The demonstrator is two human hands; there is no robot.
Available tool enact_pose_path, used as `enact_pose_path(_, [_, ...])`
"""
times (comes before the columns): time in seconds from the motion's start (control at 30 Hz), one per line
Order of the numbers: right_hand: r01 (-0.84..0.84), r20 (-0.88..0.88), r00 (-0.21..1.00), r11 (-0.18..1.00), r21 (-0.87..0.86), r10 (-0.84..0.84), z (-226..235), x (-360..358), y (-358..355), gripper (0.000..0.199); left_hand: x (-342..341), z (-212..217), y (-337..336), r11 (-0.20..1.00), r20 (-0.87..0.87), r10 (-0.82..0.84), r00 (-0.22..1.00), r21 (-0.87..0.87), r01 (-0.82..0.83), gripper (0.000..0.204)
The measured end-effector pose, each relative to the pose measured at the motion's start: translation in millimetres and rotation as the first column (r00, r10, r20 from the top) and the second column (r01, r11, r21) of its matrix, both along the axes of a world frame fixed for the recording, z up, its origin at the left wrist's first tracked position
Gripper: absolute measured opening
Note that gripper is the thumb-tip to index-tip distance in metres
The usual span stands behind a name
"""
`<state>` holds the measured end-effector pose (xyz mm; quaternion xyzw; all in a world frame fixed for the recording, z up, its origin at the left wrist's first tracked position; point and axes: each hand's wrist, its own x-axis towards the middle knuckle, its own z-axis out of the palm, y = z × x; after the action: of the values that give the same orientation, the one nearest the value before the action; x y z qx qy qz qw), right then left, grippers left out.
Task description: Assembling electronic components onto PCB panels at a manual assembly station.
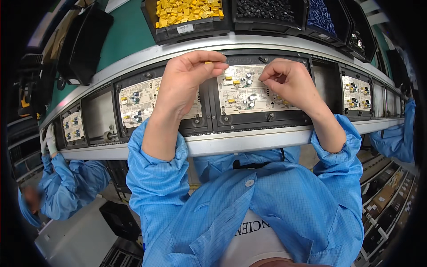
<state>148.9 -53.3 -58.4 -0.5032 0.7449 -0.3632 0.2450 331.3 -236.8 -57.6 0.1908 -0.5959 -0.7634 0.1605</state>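
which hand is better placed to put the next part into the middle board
Left, probably. The left hand pinches a small yellow part at the edge of the middle circuit board. The right hand rests fingertips-down on the board, no part visible in it.

The conveyor rail (249, 140) looks like smooth, brushed grey metal. At twelve o'clock, the bins (191, 27) are glossy black plastic. The circuit board (249, 91) has a matt, pale, paper-like face in a black plastic carrier (262, 118). The sleeves (155, 178) are thin blue cloth.
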Motion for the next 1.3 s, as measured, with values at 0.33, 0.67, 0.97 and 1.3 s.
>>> enact_pose_path(0.33, [-0.001,-0.220,0.975,0.998,-0.063,-0.013,-9,8,-16,0.037,3,6,3,0.997,-0.001,0.043,0.999,0.058,-0.043,0.026])
enact_pose_path(0.67, [-0.009,-0.267,0.964,0.997,-0.070,-0.010,-9,7,-15,0.041,5,3,1,0.996,0.018,0.063,0.998,0.065,-0.064,0.024])
enact_pose_path(0.97, [0.009,-0.331,0.943,0.996,-0.084,-0.036,-12,14,-15,0.038,11,2,-6,1.000,0.073,0.016,0.997,0.022,-0.017,0.022])
enact_pose_path(1.3, [0.126,-0.341,0.915,0.957,-0.262,-0.214,20,-43,-10,0.017,16,2,6,0.955,0.182,0.046,0.982,-0.296,0.010,0.021])
